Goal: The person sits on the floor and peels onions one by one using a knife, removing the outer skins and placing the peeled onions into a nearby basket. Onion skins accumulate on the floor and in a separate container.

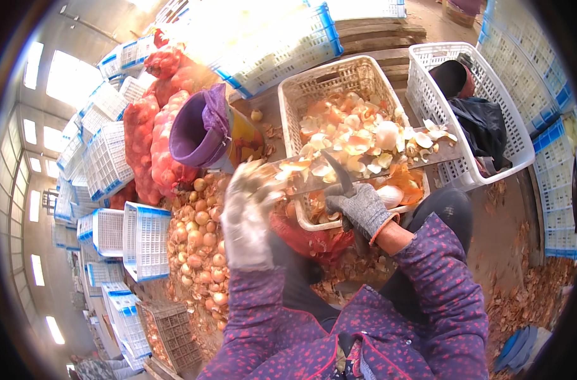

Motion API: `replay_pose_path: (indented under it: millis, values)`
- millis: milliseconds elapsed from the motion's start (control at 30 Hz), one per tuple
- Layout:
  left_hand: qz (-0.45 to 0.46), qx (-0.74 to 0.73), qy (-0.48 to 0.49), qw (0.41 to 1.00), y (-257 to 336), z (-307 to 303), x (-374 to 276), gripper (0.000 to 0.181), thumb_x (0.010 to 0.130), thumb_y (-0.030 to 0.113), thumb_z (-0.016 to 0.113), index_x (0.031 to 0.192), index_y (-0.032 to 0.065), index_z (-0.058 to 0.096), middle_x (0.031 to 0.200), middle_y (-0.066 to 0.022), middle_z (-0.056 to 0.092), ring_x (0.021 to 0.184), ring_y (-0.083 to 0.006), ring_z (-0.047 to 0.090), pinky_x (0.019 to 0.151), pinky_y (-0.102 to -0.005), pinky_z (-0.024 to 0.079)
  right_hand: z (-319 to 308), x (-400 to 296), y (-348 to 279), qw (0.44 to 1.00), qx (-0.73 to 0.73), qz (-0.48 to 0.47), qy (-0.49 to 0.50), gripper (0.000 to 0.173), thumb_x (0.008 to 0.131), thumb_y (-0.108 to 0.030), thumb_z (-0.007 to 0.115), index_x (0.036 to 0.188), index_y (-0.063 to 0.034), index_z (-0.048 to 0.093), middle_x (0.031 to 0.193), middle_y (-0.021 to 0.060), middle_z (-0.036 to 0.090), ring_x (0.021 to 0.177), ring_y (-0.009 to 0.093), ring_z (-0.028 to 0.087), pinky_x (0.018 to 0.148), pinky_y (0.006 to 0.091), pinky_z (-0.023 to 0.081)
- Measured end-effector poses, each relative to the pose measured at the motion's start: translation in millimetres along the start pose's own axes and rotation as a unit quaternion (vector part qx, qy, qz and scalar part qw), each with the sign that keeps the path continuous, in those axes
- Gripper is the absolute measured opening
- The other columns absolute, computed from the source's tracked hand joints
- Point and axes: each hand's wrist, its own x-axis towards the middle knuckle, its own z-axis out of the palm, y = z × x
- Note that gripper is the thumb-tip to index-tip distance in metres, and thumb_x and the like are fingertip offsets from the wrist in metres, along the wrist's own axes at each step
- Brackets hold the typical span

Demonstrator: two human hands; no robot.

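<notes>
My right hand (362, 209), in a grey knit glove, grips a knife (338, 171) whose dark blade points away from me. Below that blade a wooden board (440, 153) lies across a white plastic crate (288, 114), with onion skins and cut pieces (357, 142) on and behind it. My left hand (248, 213), in a pale glove, is motion-blurred near the board's left end; whether it holds anything is unclear. A whole peeled onion (390, 196) shows in the crate's near part, beside loose brown skins (409, 183).
A bucket draped with purple cloth (198, 128) stands beyond my left hand. Loose onions (198, 242) cover the floor on the left, near red mesh sacks (169, 137). At right, a white crate (507, 109) holds a black bag (478, 123). Stacked crates (526, 61) stand around.
</notes>
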Motion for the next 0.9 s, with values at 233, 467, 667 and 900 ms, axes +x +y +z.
replay_pose_path:
  millis: [233, 467, 667, 900]
  values:
    - [0.087, -0.050, 0.145, 0.984, 50, -133, -79, 0.046, 0.101, 0.019, 0.041, 0.139, -0.0073, 0.040, 0.135, -0.0192, 0.050, 0.123, -0.0354, 0.051, 0.102, -0.0408, 0.050, 15, 4, 8, 0.997, -0.071, 0.007, -0.023, 0.029, 0.086, -0.024, 0.068, 0.106, -0.0031, 0.072, 0.083, 0.0102, 0.073, 0.062, 0.016, 0.067, 0.058, 0.0310, 0.053]
    - [-0.053, 0.212, 0.357, 0.908, -35, -217, -155, 0.024, 0.094, 0.016, 0.053, 0.110, 0.0007, 0.062, 0.097, -0.0087, 0.066, 0.083, -0.0184, 0.065, 0.073, -0.0311, 0.055, 12, 24, 24, 0.996, -0.068, -0.023, 0.058, 0.027, 0.085, -0.020, 0.067, 0.106, -0.0026, 0.072, 0.077, 0.0043, 0.071, 0.065, 0.010, 0.063, 0.058, 0.0267, 0.050]
    - [-0.092, 0.341, 0.289, 0.890, -77, -256, -124, 0.021, 0.091, 0.014, 0.060, 0.106, 0.0013, 0.065, 0.093, -0.0057, 0.065, 0.076, -0.0121, 0.062, 0.068, -0.0275, 0.052, 4, 32, 17, 0.991, -0.025, 0.026, 0.128, 0.032, 0.090, -0.016, 0.065, 0.119, -0.0023, 0.063, 0.080, 0.0020, 0.066, 0.043, 0.006, 0.046, 0.041, 0.0197, 0.041]
    - [-0.142, 0.551, 0.212, 0.795, -130, -292, 29, 0.031, 0.088, 0.024, 0.056, 0.111, 0.0067, 0.067, 0.109, -0.0174, 0.068, 0.098, -0.0319, 0.063, 0.087, -0.0395, 0.050, 23, 40, -1, 0.982, -0.083, 0.089, 0.145, 0.033, 0.088, -0.014, 0.065, 0.116, 0.0018, 0.061, 0.081, 0.0048, 0.067, 0.044, 0.006, 0.050, 0.041, 0.0186, 0.042]
